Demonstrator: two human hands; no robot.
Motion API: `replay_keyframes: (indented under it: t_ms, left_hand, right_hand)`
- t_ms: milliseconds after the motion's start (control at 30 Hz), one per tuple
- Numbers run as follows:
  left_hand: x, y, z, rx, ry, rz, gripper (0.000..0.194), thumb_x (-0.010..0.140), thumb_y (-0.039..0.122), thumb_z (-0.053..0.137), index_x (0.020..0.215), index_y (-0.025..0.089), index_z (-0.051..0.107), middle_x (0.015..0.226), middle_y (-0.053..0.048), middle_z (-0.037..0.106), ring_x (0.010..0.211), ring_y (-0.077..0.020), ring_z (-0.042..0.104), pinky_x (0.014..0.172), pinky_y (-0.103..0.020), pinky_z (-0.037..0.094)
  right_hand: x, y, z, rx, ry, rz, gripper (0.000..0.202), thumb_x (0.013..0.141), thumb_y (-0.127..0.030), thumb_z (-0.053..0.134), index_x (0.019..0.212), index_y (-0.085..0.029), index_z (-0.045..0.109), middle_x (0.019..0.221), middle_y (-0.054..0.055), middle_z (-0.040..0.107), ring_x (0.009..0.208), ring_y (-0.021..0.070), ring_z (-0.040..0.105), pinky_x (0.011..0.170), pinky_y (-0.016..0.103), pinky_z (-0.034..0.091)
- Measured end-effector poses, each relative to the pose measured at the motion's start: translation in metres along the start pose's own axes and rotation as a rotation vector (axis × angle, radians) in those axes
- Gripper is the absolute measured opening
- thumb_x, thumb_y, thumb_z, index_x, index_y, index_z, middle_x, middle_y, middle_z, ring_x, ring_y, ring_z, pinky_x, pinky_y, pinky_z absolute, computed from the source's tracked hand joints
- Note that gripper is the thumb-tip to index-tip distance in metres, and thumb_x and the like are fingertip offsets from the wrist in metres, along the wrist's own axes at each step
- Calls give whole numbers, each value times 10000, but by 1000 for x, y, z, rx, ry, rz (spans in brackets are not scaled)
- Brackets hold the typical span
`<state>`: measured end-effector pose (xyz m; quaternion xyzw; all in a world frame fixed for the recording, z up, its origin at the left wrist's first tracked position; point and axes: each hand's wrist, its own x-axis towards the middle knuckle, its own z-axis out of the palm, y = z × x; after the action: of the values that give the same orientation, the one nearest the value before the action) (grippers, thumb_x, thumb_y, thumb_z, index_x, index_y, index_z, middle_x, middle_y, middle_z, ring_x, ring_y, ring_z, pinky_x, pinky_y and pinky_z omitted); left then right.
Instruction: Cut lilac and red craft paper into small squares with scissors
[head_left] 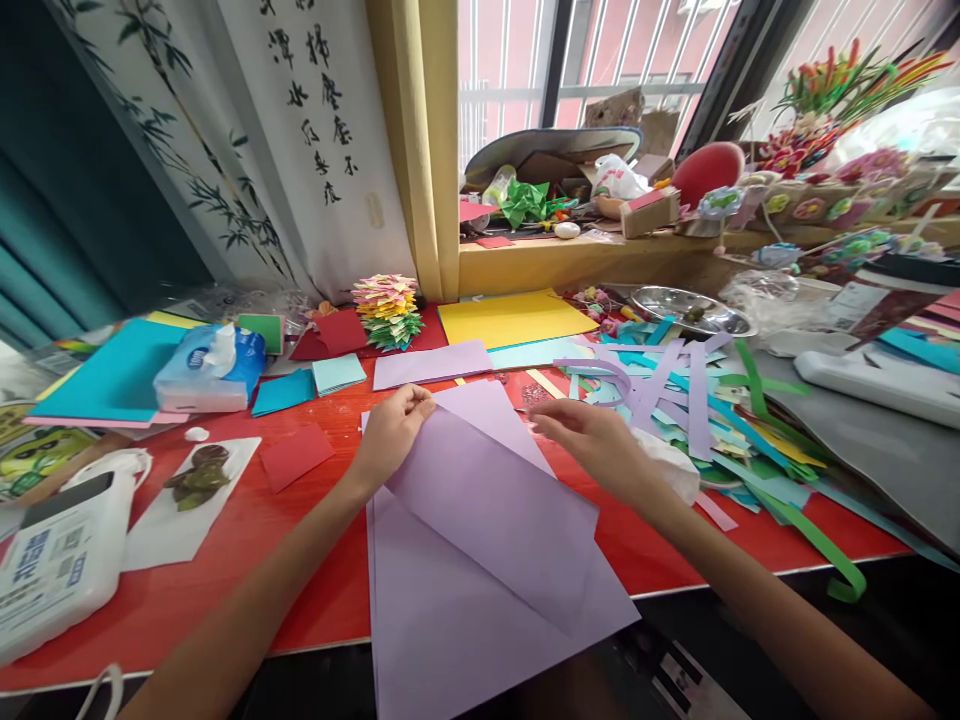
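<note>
My left hand (395,430) pinches the upper left corner of a folded lilac paper sheet (499,510). That sheet slants down to the right over more lilac paper (442,620), which overhangs the table's front edge. To the right, my right hand (592,440) hovers just off the lilac paper, its fingers loosely bent and apart, with nothing visible in them. Behind the hands lies a long folded lilac strip (431,366). A small red paper square (297,457) is on the table left of my left forearm.
Paper offcuts (701,400) heap up at the right, near a metal plate (694,308). Left stand a tissue pack (210,367) and a white device (64,560). At the back are a layered paper stack (388,312) and yellow paper (517,318) on the red table (315,560).
</note>
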<state>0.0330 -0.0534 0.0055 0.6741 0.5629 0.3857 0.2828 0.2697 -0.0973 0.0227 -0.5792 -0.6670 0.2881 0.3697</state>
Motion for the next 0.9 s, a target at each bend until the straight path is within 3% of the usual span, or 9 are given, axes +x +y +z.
replay_keyframes:
  t_ms: [133, 300, 433, 567, 733, 900]
  left_hand:
    - [-7, 4, 10, 10, -24, 66, 189, 841, 365, 418, 783, 211, 512, 738, 24, 579, 689, -139, 522, 611, -237, 364]
    - [-8, 5, 9, 36, 50, 74, 218, 863, 390, 383, 798, 211, 489, 755, 21, 564, 710, -142, 516, 615, -240, 359]
    - [-9, 7, 8, 27, 51, 76, 225, 865, 400, 376, 797, 214, 482, 748, 20, 559, 701, -145, 513, 609, -242, 362]
    - [-13, 9, 11, 30, 44, 85, 213, 870, 382, 362, 795, 213, 468, 769, 12, 554, 722, -152, 516, 618, -248, 368]
    - [-16, 11, 12, 66, 43, 98, 189, 880, 353, 337, 789, 217, 433, 737, 18, 524, 675, -147, 494, 598, -252, 360]
    - [-13, 12, 7, 121, 109, 85, 178, 880, 342, 335, 796, 218, 431, 718, 15, 514, 645, -147, 474, 573, -259, 335]
  right_hand:
    - [33, -26, 44, 89, -204, -148, 198, 784, -260, 498, 806, -188, 681, 845, 18, 695, 776, 150, 616, 655, 246, 424]
    - [49, -38, 73, 138, -181, -152, 179, 775, -236, 506, 761, -149, 662, 766, 31, 686, 710, 138, 604, 613, 229, 403]
    - [49, -36, 73, 209, -167, -75, 204, 764, -256, 518, 891, -144, 632, 805, 42, 687, 706, 132, 611, 593, 215, 411]
    - [50, -34, 71, 134, -160, -119, 174, 759, -240, 512, 739, -146, 656, 779, 35, 683, 747, 138, 607, 651, 221, 410]
    - [46, -35, 71, 143, -152, -122, 191, 742, -225, 481, 697, -152, 651, 728, 14, 670, 703, 130, 591, 603, 211, 396]
    - [33, -27, 61, 154, -172, -12, 173, 712, -243, 488, 691, -155, 635, 700, 12, 652, 641, 126, 570, 531, 208, 373]
